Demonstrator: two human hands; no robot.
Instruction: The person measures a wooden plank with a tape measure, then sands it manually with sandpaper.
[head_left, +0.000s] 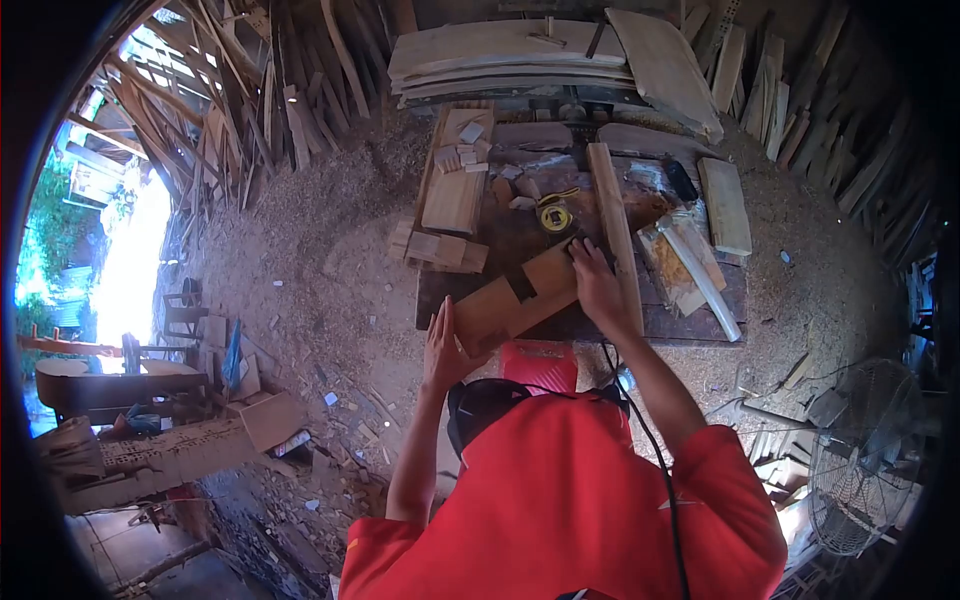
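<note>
A short wooden board (482, 312) lies at a slant over the near edge of the workbench (655, 322). A dark rectangular patch, either a slot or a mark, shows near its middle. My left hand (443, 345) holds the board's left end, fingers along the end and thumb toward the near edge. At the far right end, my right hand (597, 285) grips the board with its fingers over the corner. Just beyond the board sits a yellow tape measure (554, 215). A long wooden strip (613, 215) runs beside my right hand.
Small wood blocks (468, 155) rest on a plank at the bench's left. A pale strip (700, 278) lies on the right side. Stacked planks (510, 55) are behind. A red plastic stool (540, 366) stands at the near edge, and a fan (865, 460) at far right.
</note>
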